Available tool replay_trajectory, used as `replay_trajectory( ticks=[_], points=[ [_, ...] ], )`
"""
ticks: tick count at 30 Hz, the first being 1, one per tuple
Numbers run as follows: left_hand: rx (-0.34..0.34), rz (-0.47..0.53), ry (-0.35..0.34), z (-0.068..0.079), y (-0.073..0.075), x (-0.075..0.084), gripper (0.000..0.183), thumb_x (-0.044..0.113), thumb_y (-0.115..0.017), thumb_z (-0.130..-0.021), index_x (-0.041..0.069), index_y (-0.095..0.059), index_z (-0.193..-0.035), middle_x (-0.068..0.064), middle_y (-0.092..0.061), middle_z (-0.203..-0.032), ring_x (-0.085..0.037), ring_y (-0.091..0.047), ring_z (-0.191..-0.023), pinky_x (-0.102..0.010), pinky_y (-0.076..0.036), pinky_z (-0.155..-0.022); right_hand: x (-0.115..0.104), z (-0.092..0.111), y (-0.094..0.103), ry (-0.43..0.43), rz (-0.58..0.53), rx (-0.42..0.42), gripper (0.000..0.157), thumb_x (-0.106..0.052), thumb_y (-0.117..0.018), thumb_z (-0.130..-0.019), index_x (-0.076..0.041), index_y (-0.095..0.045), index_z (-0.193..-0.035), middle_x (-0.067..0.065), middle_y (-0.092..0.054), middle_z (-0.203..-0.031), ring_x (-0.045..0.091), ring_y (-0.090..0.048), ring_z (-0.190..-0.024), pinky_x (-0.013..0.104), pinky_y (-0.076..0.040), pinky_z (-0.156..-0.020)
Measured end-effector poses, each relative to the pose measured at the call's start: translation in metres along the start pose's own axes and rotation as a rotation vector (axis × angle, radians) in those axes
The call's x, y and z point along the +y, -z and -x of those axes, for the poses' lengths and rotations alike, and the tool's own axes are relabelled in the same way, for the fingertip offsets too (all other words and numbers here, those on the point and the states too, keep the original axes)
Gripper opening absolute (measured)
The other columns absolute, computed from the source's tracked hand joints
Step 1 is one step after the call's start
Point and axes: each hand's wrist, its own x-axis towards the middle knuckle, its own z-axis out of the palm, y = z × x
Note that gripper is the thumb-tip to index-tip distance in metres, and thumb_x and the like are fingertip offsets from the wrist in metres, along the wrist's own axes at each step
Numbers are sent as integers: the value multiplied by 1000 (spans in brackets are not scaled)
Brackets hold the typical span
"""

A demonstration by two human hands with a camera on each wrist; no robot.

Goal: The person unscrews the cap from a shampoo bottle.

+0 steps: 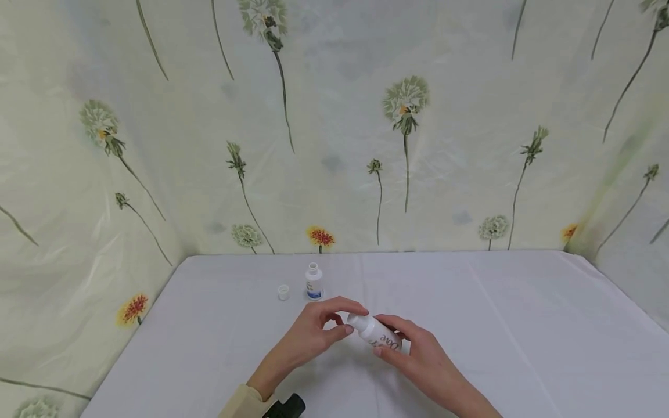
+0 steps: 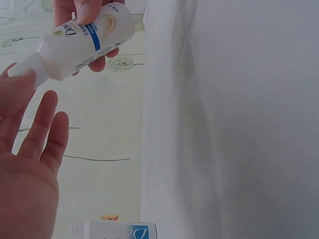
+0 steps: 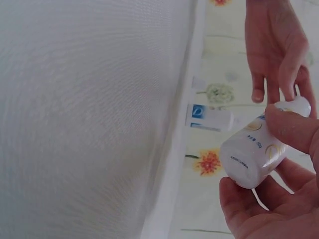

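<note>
A small white Dove bottle (image 1: 380, 333) is held tilted above the table in the head view. My right hand (image 1: 424, 359) grips its body, thumb on the near side and fingers behind. At the other end, my left hand (image 1: 312, 335) pinches the white cap (image 1: 358, 320) between thumb and index finger. The left wrist view shows the cap still on the bottle (image 2: 75, 47), its top partly covered by the thumb, with the other left fingers spread below. In the right wrist view the bottle's base (image 3: 244, 163) faces the camera.
A second white bottle (image 1: 313, 283) with a blue label stands upright and uncapped on the white-covered table (image 1: 470, 325), beyond the left hand. Left of it lies a loose white cap (image 1: 283, 292). A floral sheet (image 1: 334, 128) hangs behind the table and along both sides.
</note>
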Motion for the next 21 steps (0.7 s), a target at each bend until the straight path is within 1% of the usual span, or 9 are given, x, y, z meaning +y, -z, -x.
replay_trajectory(
  ticks=[3,5,8,10,12,17,21],
  points=[
    [25,-9,29,0,0,1,34,-9,-66,-88,6,-69,-118,-4,-68,-115,-17,-58,-101,-28,-47,-79,-1,0,0,-3,-2,8,45,-26,-79,-84,-25,-63,-126,-4,-63,-114,16,-55,-99,40,-47,-84],
    [47,-36,54,0,0,2,31,-2,-69,-88,11,-70,-117,1,-69,-112,-16,-57,-99,-28,-47,-78,-1,0,0,-3,-1,14,45,-25,-79,-84,-25,-63,-126,-5,-63,-114,16,-55,-99,39,-47,-84],
    [85,-78,91,0,0,1,26,12,-75,-88,20,-72,-112,10,-69,-107,-17,-56,-94,-31,-48,-78,-1,1,-1,-12,12,26,45,-25,-80,-83,-29,-63,-125,-7,-63,-113,14,-55,-99,38,-47,-85],
    [108,-98,113,0,0,1,24,20,-78,-86,22,-73,-109,14,-69,-103,-18,-56,-93,-33,-49,-78,-1,2,-1,-5,25,32,45,-25,-80,-83,-31,-63,-125,-8,-63,-113,13,-55,-99,37,-47,-85],
    [125,-105,129,0,-1,2,23,24,-80,-84,20,-73,-107,14,-69,-100,-20,-55,-91,-35,-49,-77,-1,3,-1,3,38,37,46,-26,-80,-83,-32,-63,-125,-9,-62,-113,13,-55,-100,36,-47,-86],
    [156,-111,173,0,-3,4,21,27,-81,-82,23,-72,-101,11,-67,-93,-15,-55,-88,-34,-49,-74,-1,5,0,12,48,39,46,-26,-80,-83,-33,-62,-125,-9,-62,-114,12,-55,-100,35,-47,-86],
    [161,-101,191,1,-3,4,21,26,-82,-81,25,-71,-99,9,-65,-92,-19,-56,-91,-34,-48,-74,-2,4,0,9,49,31,46,-26,-80,-83,-33,-62,-124,-9,-62,-113,12,-55,-100,35,-47,-86]
  ],
)
